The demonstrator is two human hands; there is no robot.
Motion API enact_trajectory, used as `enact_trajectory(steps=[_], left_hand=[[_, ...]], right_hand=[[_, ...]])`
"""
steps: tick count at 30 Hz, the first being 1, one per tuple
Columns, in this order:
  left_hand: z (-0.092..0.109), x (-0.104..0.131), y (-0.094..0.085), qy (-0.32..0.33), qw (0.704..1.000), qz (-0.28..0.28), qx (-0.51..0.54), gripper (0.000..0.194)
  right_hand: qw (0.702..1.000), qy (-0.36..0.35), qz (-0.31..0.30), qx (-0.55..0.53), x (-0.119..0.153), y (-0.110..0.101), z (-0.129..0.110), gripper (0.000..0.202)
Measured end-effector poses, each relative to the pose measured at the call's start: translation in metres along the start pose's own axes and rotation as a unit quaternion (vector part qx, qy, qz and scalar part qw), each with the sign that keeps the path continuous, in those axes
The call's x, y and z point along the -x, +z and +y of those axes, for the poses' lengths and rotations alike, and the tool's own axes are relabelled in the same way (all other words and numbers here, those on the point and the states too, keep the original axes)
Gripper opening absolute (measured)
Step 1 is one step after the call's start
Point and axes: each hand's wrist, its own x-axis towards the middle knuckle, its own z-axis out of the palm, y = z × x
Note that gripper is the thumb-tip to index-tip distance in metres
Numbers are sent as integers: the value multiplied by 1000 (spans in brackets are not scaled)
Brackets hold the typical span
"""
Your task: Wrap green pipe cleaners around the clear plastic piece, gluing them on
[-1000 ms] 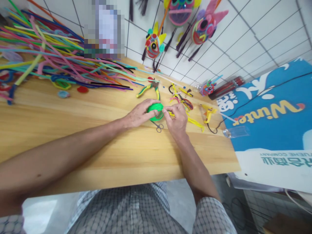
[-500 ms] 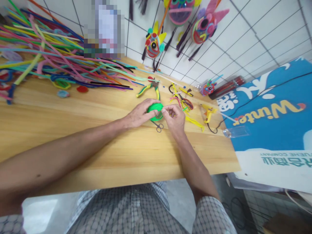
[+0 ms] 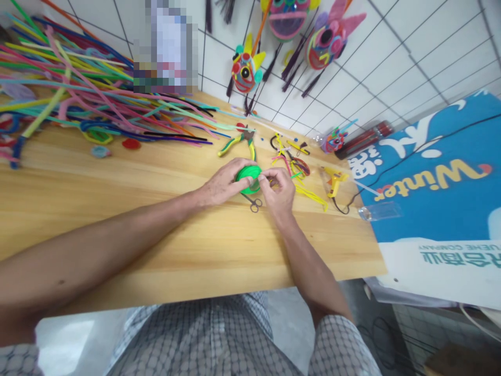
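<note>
My left hand (image 3: 225, 183) is wrapped round a bright green coiled round piece (image 3: 249, 179), thumb on its front and fingers over the top. At the right side of that piece, my right hand (image 3: 279, 193) pinches the green strand; a short green end (image 3: 297, 176) sticks out past its knuckles. Small dark scissors (image 3: 255, 204) lie just below the green piece, their blades partly hidden beneath it. Pliers with yellow-green handles (image 3: 246, 138) rest right above my left fingertips.
A large heap of coloured fuzzy stems (image 3: 97, 94) covers the back left. To the right lie yellow stems (image 3: 313, 196), red-handled scissors (image 3: 301, 166) and a yellow glue gun (image 3: 335, 183) with a cord. Colourful masks (image 3: 245, 72) hang at the wall. A blue board (image 3: 438, 193) stands right.
My right hand has shifted very slightly at the green piece, and the green end beside its knuckles shows a little more. My left hand stays in place.
</note>
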Motion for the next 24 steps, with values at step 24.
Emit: enact_trajectory(steps=[24], left_hand=[[-5,2,5,-16,998,63,-8,42]], right_hand=[[987,-129,-4,97,17,11,5,23]])
